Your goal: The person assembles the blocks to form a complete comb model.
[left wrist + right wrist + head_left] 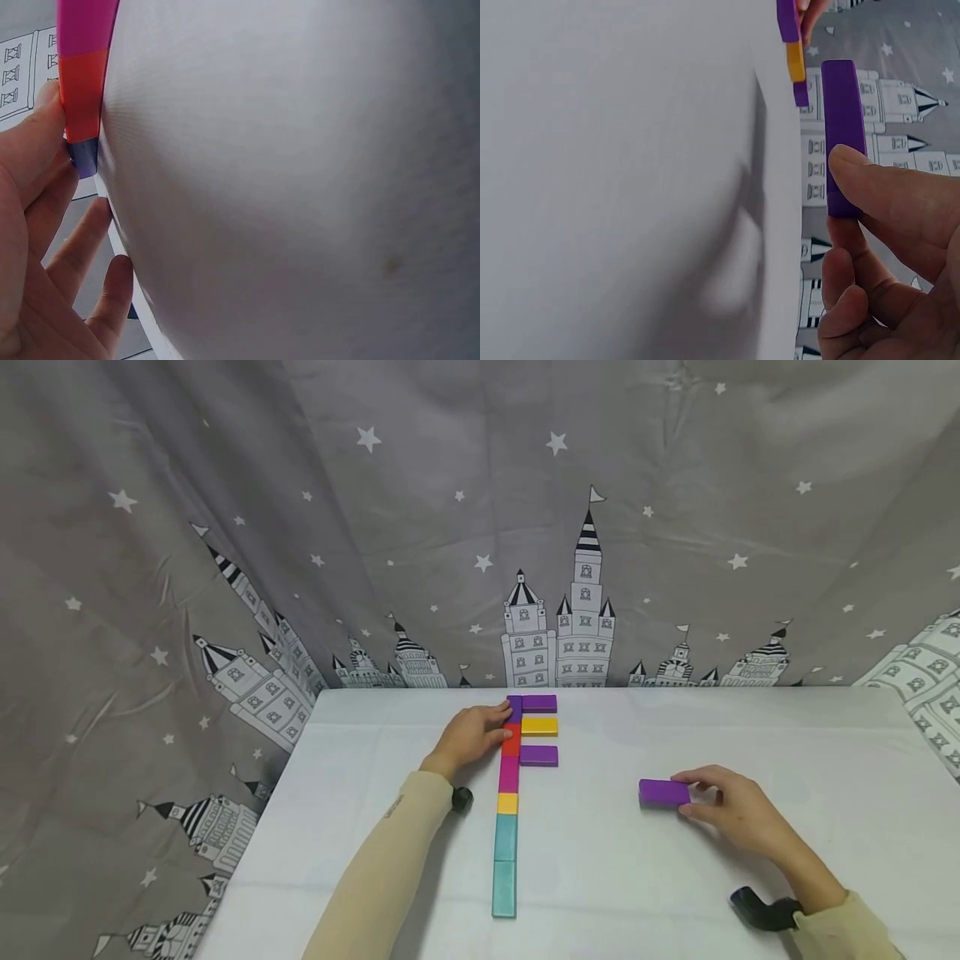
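Note:
A column of flat colored blocks lies lengthwise on the white table. At its far end are a dark purple block [514, 708] and a red block [511, 740]. My left hand [467, 737] rests beside that end from the left, thumb at the red block and index finger at the dark purple one, other fingers spread. Nearer along the column come a magenta block [508, 773], a small yellow block [507, 803] and two teal blocks [505, 888]. Out to the right, my right hand [731, 802] pinches a purple block [843, 112] by one end, above the table.
Extending rightward from the column's far part are an upper purple block [539, 703], a yellow block [540, 727] and a lower purple block [538, 757]. A grey curtain [450, 460] printed with castles and stars hangs behind the white table [600, 877] and at its sides.

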Demonstrator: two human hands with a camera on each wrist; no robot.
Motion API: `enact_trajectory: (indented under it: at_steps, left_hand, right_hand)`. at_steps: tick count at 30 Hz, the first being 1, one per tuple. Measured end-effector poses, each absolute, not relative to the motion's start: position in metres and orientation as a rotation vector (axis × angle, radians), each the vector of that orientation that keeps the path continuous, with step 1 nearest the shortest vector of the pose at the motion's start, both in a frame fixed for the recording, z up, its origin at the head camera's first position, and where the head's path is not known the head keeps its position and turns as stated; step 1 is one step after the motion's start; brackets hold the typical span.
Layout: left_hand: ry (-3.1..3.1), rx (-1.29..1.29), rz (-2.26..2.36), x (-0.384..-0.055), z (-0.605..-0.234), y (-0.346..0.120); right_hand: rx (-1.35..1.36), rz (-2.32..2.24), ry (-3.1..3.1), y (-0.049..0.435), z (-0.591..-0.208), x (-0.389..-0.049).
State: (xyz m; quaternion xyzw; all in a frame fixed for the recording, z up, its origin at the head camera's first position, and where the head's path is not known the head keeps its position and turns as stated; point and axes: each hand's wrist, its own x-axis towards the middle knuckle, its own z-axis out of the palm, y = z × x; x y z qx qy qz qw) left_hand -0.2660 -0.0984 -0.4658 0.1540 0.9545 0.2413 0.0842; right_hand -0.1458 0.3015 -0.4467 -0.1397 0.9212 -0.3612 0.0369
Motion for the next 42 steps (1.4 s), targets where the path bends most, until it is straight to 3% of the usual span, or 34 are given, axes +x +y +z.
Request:
enact_trajectory:
  at_steps: [42]
  left_hand:
    - [2.847,0.455,0.720,-0.266,-0.468,-0.098]
  right_hand:
    - [-0.532,-1.233,2.722,0.186,-0.457,-0.169]
